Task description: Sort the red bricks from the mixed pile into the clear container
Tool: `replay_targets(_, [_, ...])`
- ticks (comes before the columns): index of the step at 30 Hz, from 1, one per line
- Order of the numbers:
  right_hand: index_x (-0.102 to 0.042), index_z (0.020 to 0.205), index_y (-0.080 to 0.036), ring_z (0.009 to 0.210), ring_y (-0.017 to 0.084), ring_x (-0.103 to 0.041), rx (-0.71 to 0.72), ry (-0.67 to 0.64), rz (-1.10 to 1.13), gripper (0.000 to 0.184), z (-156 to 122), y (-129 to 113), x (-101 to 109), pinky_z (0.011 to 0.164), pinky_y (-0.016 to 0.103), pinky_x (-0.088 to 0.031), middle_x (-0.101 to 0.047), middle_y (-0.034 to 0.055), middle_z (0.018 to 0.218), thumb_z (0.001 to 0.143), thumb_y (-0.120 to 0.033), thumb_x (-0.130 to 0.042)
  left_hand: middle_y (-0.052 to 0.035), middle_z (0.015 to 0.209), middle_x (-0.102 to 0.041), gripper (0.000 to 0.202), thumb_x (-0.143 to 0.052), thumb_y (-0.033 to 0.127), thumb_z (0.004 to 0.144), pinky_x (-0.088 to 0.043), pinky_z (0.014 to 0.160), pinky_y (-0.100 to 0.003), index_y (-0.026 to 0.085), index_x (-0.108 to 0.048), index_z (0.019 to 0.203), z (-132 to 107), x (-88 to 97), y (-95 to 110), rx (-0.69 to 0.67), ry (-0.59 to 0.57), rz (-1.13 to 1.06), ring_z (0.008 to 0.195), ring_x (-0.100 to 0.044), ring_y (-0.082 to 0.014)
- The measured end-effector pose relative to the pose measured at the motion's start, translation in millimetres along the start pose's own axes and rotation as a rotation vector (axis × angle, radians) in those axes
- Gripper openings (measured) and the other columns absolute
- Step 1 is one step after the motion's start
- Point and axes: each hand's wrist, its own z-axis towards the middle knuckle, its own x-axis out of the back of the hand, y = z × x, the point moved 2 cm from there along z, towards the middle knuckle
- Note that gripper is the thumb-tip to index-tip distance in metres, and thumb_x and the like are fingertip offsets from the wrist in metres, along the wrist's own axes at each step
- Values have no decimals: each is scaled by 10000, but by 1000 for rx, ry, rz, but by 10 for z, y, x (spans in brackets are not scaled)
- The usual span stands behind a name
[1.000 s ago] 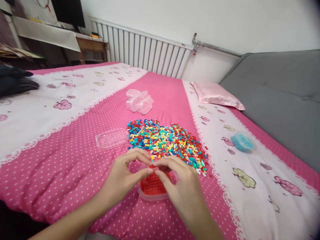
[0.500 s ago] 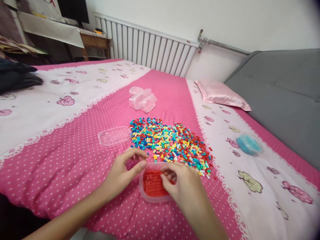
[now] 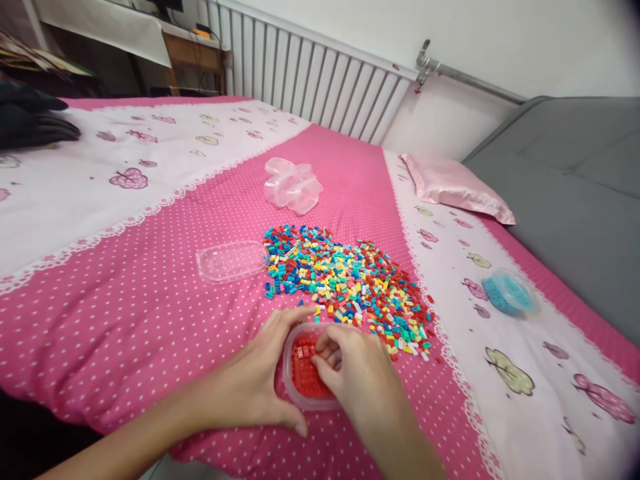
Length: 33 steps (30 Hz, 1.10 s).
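Note:
A clear plastic container point(image 3: 287, 373) stands on the bed close to me, with rows of red building bricks point(image 3: 303, 379) inside. My left hand point(image 3: 265, 383) is around its left side, thumb and index finger spread wide along the near and far edges; whether it touches the rim I cannot tell. Over the right part of the container, my right hand point(image 3: 357, 367) has its thumb and fingertips pinched together just above the red bricks. What lies in that pinch is hidden. Just beyond the container spreads a pile of small multicoloured bricks point(image 3: 345, 270).
A clear lid point(image 3: 233, 261) lies left of the pile. Behind it are several clear containers point(image 3: 293, 187). To the right sits a container of blue pieces point(image 3: 509, 293), with a pink pillow point(image 3: 456, 185) farther back. A black glove-like item point(image 3: 37, 120) is at far left.
My left hand has gone from curled near the container's far-left corner to spread around its left side. The right hand stays pinched over the container. The view has tilted slightly.

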Motion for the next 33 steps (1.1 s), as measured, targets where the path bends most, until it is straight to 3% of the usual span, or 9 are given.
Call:
replay_targets(17, [-669, 747, -216, 737, 190, -682, 0, -42, 15, 200, 18, -12, 3, 671, 273, -496, -747, 27, 839, 754, -38, -761, -121, 1506, -407, 1136, -929, 466, 644, -420, 1155, -552, 362, -216, 1522, 33, 1, 101, -8, -46, 64, 1387, -458, -379])
replay_targets(25, [-682, 781, -234, 690, 176, -670, 53, -30, 57, 243, 23, 93, -26, 645, 258, -489, -723, -5, 772, 736, 5, -697, -106, 1478, -434, 1068, -916, 434, 663, -426, 1143, -543, 356, -257, 1501, 55, 5, 151, -21, -53, 98, 1368, -466, -370])
replay_targets(33, [-676, 794, -236, 712, 183, -669, 38, -82, 57, 250, 24, 41, 18, 658, 267, -479, -723, -15, 765, 752, 11, -675, -93, 1478, -435, 1050, -912, 439, 668, -435, 1135, -515, 364, -261, 1489, 53, 6, 144, -35, -54, 111, 1353, -478, -350])
